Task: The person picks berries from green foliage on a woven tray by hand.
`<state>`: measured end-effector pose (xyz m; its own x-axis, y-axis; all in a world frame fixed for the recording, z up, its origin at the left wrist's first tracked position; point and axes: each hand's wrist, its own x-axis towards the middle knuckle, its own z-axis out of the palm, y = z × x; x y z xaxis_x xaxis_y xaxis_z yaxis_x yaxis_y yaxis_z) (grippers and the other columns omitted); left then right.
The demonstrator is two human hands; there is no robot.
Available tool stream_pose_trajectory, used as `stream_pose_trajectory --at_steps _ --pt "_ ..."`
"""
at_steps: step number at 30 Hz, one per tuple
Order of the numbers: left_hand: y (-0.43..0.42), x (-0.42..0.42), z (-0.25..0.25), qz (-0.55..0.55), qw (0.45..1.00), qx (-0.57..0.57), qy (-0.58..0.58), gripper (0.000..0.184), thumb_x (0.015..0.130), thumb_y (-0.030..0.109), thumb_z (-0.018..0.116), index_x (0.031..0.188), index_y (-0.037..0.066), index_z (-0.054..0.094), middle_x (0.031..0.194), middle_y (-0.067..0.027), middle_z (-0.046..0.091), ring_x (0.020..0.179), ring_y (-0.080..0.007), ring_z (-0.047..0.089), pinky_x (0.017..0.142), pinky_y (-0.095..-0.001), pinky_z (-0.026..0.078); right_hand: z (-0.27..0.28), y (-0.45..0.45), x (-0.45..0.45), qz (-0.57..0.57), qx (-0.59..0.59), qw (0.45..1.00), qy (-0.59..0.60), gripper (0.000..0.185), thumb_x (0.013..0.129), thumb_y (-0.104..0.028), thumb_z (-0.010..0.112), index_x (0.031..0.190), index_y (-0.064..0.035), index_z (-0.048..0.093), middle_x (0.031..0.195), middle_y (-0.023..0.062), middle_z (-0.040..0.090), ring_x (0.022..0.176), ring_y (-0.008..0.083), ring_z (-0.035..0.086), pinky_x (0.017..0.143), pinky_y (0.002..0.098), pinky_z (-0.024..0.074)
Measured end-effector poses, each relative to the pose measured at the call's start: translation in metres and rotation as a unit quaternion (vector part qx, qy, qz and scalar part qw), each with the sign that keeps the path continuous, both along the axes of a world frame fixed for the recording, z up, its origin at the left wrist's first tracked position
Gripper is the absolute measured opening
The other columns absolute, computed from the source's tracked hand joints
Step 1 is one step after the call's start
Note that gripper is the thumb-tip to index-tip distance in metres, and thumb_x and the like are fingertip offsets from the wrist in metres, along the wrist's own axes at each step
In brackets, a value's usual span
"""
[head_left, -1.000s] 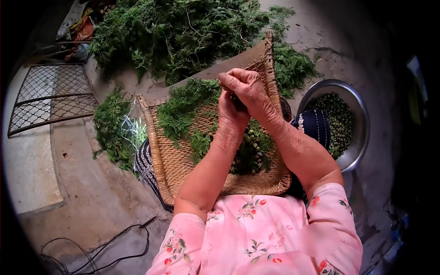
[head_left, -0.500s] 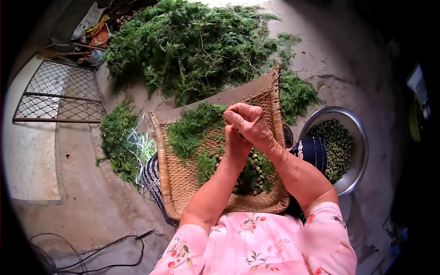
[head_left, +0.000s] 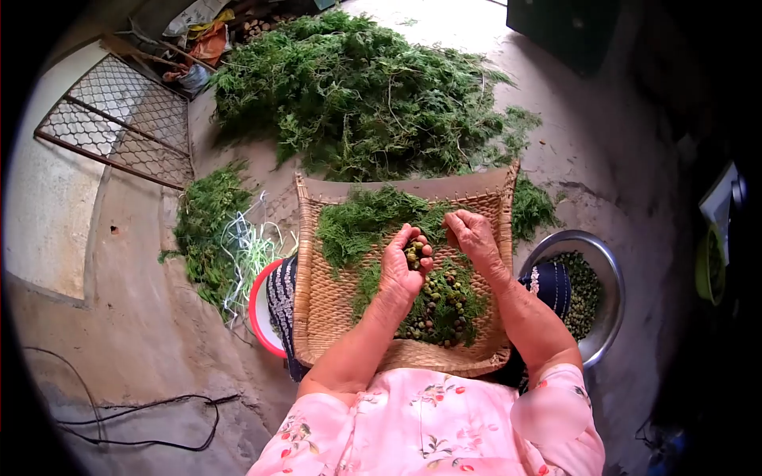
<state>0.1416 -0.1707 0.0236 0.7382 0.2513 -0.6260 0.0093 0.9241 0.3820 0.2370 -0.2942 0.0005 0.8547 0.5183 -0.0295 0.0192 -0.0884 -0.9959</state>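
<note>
Head view: both hands are held apart over a shallow woven basket, which is carried on the lap. Left hand is turned palm up, fingers curled around a small batch of round green-brown pods; the batch is partly covered by the fingers. Right hand is held just beside it, back of hand up, fingers bent and tips drawn in toward the thumb. Whether anything is pinched there cannot be told; fingertips too small to resolve.

In the basket: feathery green sprigs are spread across the far left part, near the left hand. Loose pods are heaped at the near right, mixed with more greenery, partly below the hands.

Right side: a metal basin is set on the floor, pods inside, its near left part overlapped by a dark-clothed knee. Left side: a red-rimmed basin is partly hidden by the other leg. Whitish plastic strands are bunched next to it, touching a small green pile.

Beyond the basket, a large heap of cut branches is laid on the floor. A metal grille is seen far left; black cable is strewn near left.
</note>
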Motion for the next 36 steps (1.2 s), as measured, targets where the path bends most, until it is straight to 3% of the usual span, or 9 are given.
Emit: stream_pose_trajectory --at_steps 11,15,16,23,25,27,28,32,36 --pt "0.007 -0.036 0.023 0.088 0.977 0.175 -0.083 0.015 0.088 0.019 0.058 0.081 0.006 0.056 0.067 -0.0004 0.055 0.047 -0.0068 0.048 0.035 -0.019 0.035 0.012 0.043 -0.087 0.015 0.181 0.875 0.45 0.042 0.094 -0.047 0.04 0.079 -0.0093 0.053 0.065 -0.001 0.052 0.061 0.0117 0.052 0.058 0.0257 0.0461" --pt "0.002 -0.056 0.003 0.09 0.882 0.459 -0.061 0.012 0.087 0.015 0.061 0.083 0.004 0.06 0.069 -0.0001 0.058 0.057 -0.0073 0.052 0.047 -0.0209 0.043 0.012 0.063 -0.109 -0.039 0.258 0.844 0.469 0.037 0.095 -0.043 0.041 0.093 -0.0079 0.052 0.075 0.0002 0.049 0.068 0.0108 0.045 0.064 0.0258 0.0433" --pt "-0.002 -0.059 0.001 0.107 0.824 0.554 -0.054 0.013 0.086 0.015 0.061 0.083 0.003 0.06 0.07 -0.0009 0.059 0.059 -0.0081 0.053 0.051 -0.0224 0.044 0.041 0.061 -0.127 0.022 0.206 0.938 0.277 0.034 0.096 -0.04 0.04 0.096 -0.0079 0.053 0.076 -0.0004 0.051 0.068 0.011 0.046 0.064 0.0247 0.0425" --pt "-0.006 -0.071 0.001 0.1 0.686 0.717 -0.067 0.013 0.078 0.017 0.068 0.081 0.007 0.06 0.08 -0.007 0.057 0.073 -0.0235 0.057 0.065 -0.032 0.045 -0.003 0.077 -0.131 -0.034 0.389 0.799 0.457 0.019 0.085 -0.019 0.056 0.099 -0.0061 0.056 0.098 0.0057 0.051 0.09 0.0186 0.048 0.084 0.0316 0.0432" --pt "-0.01 -0.074 -0.003 0.098 0.653 0.746 -0.087 0.016 0.073 0.018 0.072 0.08 0.007 0.062 0.081 -0.0054 0.058 0.078 -0.023 0.055 0.07 -0.0331 0.043 0.01 0.08 -0.144 0.013 0.622 0.557 0.55 0.017 0.083 -0.013 0.055 0.099 -0.0056 0.057 0.098 0.0067 0.051 0.091 0.0189 0.048 0.085 0.0312 0.0432" --pt "-0.01 -0.075 -0.006 0.11 0.635 0.758 -0.102 0.015 0.073 0.017 0.071 0.078 0.006 0.063 0.083 -0.0061 0.06 0.078 -0.0227 0.056 0.069 -0.0332 0.044 0.038 0.088 -0.169 0.082 0.786 -0.032 0.612 0.017 0.081 -0.006 0.055 0.098 -0.0051 0.057 0.097 0.0077 0.052 0.092 0.0191 0.049 0.086 0.0308 0.0433" --pt "-0.011 -0.075 -0.006 0.116 0.636 0.755 -0.11 0.014 0.073 0.018 0.071 0.077 0.006 0.064 0.083 -0.0061 0.06 0.077 -0.0225 0.056 0.069 -0.0333 0.044 0.051 0.089 -0.177 0.114 0.781 -0.152 0.595 0.018 0.08 -0.003 0.055 0.098 -0.0048 0.058 0.097 0.0082 0.052 0.092 0.0192 0.049 0.086 0.0307 0.0433" --pt "-0.017 -0.078 -0.016 0.104 0.622 0.771 -0.087 0.014 0.074 0.019 0.07 0.077 0.006 0.064 0.084 -0.0069 0.062 0.077 -0.0245 0.057 0.07 -0.0335 0.044 0.094 0.082 -0.194 0.124 0.765 -0.316 0.548 0.025 0.077 0.002 0.054 0.101 -0.0033 0.059 0.1 0.0107 0.053 0.096 0.0207 0.05 0.091 0.033 0.0426" --pt "-0.02 -0.079 -0.021 0.095 0.632 0.763 -0.099 0.015 0.075 0.019 0.069 0.08 0.005 0.064 0.086 -0.0081 0.063 0.08 -0.0264 0.058 0.072 -0.0345 0.045 0.034 0.09 -0.184 0.164 0.758 -0.334 0.535 0.029 0.078 -0.003 0.052 0.106 -0.0025 0.058 0.104 0.0116 0.054 0.098 0.022 0.049 0.095 0.0362 0.0408"
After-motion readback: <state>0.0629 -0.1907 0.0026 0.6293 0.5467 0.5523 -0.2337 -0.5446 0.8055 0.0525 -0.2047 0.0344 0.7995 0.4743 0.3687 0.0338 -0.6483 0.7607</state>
